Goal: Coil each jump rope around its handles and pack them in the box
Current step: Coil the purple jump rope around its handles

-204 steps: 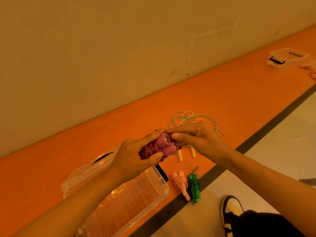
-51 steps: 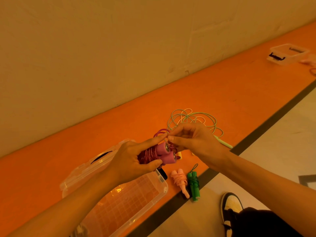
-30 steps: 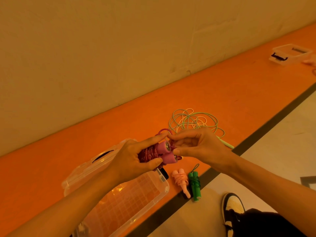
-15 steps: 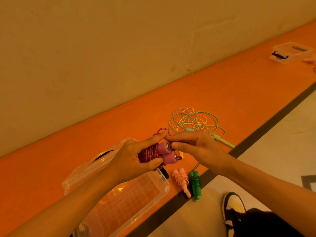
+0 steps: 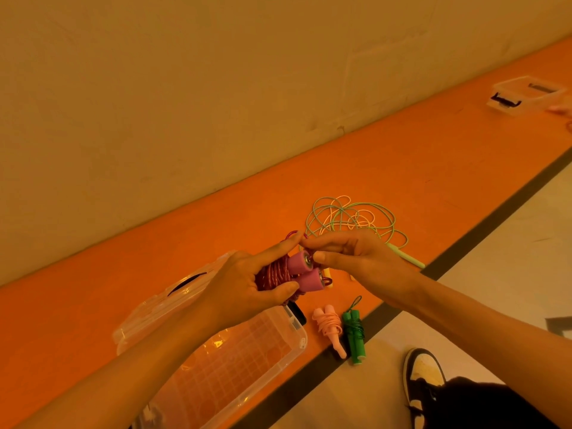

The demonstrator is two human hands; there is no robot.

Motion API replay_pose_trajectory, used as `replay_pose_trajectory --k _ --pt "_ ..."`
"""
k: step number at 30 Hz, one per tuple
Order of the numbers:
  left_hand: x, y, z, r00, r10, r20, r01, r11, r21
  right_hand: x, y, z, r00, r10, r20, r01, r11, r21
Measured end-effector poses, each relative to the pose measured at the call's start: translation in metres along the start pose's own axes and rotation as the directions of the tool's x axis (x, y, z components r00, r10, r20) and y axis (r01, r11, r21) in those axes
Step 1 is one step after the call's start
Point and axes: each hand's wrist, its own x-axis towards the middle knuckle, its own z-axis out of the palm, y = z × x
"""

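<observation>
Magenta jump rope (image 5: pixel 297 272), coiled round paired handles: gripped in left hand (image 5: pixel 241 286). Right hand (image 5: pixel 359 258): fingertips pinching at handle ends, apparently a rope loop. Clear box (image 5: pixel 244 360): open, beneath left wrist.

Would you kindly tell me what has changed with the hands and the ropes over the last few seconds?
The right hand shifted from covering the magenta handles to pinching the rope's tail at their ends; a small loop now pokes up above them. The left hand grips the magenta jump rope as before; pink bundle, green bundle, loose ropes and box are unmoved.
</observation>
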Motion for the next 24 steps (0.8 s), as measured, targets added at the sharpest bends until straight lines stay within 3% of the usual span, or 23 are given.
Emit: replay_pose_trajectory --k 12,24 --pt "-0.0029 -0.004 0.0019 0.999 -0.014 0.045 0.011 0.998 0.064 -0.0042 -0.0026 -0.0034 0.979 0.094 0.181 -0.094 0.995 -0.009" --pt "0.001 -0.0019 0.0006 1.0 -0.002 0.03 -0.001 0.997 0.076 -0.0023 -0.0025 -0.009 0.993 0.002 0.114 0.013 0.992 -0.124"
